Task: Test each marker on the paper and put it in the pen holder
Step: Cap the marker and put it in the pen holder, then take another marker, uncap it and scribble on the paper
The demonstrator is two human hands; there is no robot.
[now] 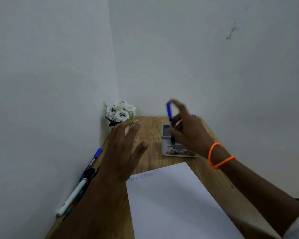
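Observation:
A white sheet of paper (176, 202) lies on the wooden desk (150, 135), with blue scribbles near its top left corner. My right hand (188, 130) holds a blue-capped marker (169, 118) upright over the grey and white pen holder (169, 145) at the back of the desk; its lower end dips into the holder. My left hand (124, 149) hovers above the desk left of the holder with fingers spread and holds nothing. Several more markers (84, 176) lie along the left edge, among them a white one (72, 195) and a blue-capped one (93, 159).
A small bunch of white artificial flowers (120, 112) stands in the back left corner. Plain walls close in the desk on the left and behind. An orange cord is wound round my right wrist (217, 156).

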